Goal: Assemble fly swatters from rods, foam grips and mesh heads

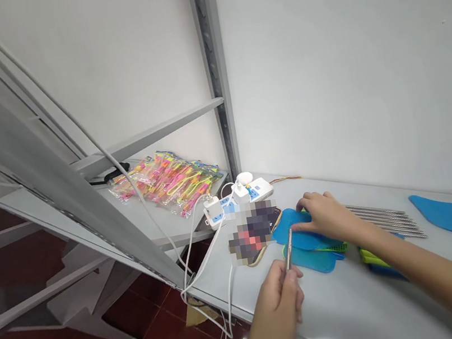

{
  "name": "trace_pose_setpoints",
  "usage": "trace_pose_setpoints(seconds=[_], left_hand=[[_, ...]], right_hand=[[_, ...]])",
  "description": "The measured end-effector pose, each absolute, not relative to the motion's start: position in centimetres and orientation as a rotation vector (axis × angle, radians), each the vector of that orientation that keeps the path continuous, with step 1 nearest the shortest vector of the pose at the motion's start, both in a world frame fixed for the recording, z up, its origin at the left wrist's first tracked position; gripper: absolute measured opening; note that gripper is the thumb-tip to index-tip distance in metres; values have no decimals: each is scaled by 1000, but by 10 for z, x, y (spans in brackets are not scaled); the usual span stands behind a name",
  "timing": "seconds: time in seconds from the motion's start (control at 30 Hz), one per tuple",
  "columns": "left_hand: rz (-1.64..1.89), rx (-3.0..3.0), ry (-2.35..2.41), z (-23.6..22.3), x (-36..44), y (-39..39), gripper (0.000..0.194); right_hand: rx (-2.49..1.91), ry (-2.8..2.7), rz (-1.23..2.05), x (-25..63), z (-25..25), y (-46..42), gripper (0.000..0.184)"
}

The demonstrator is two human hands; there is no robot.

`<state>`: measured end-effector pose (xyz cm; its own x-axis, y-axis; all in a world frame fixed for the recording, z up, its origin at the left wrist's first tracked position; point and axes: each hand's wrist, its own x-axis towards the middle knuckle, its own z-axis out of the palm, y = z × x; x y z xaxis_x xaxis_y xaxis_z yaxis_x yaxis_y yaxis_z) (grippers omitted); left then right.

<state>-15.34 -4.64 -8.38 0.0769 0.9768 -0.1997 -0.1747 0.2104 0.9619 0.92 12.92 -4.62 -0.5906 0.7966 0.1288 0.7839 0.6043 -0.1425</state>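
My left hand (276, 292) is closed around a thin metal rod (289, 248), which points up and away from me. Its far tip meets the edge of a blue plastic fly swatter head (287, 222). My right hand (328, 213) grips that head, with the thumb on the near side and the fingers bent over the far side. Beneath it lie more blue and green swatter heads (318, 260), partly overlapping. Behind my right forearm several metal rods (390, 218) lie side by side. Yellow-green and dark blue pieces (376, 263) are partly hidden under the forearm.
A phone (263, 232), partly pixelated, lies left of the swatter heads. Behind it is a power strip (260, 188) with chargers and white cables (231, 304) hanging over the table edge. Blue fly swatters (441, 216) lie right. Packaged colourful items (172, 180) cover a side shelf beyond grey metal posts (217, 69).
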Motion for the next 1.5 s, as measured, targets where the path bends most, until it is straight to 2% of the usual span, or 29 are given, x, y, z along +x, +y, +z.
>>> trace_pose_setpoints(seconds=[0.27,0.43,0.6,0.7,0.87,0.93,1.07,1.2,1.27,1.3,1.5], left_hand=[[1121,962,1129,-85,-153,-47,32],[1138,947,1072,-83,-154,-49,30],[1039,936,894,-57,-141,-39,34],[990,932,641,-30,-115,-19,43],[842,973,347,8,-44,27,51],[870,1008,389,13,-17,41,48],[802,1081,444,2,17,59,39],[447,922,301,-18,24,63,47],[290,852,246,-27,23,59,55],[231,846,236,-31,23,56,56],[96,919,333,-43,31,33,44]], right_hand=[[-1498,-2416,393,0,-47,137,38],[-1482,-2270,749,7,-21,131,32],[-1349,-1985,1063,39,11,103,29],[-1258,-1544,1232,74,21,87,23],[-1051,-1123,1108,147,30,75,21],[-953,-1034,1152,173,28,73,22],[-747,-821,1361,211,13,67,13],[-653,-700,1515,230,-6,68,17],[-676,-791,1474,238,-14,71,17],[-712,-861,1426,241,-17,73,23],[-1035,-1087,1213,257,-22,71,49]])
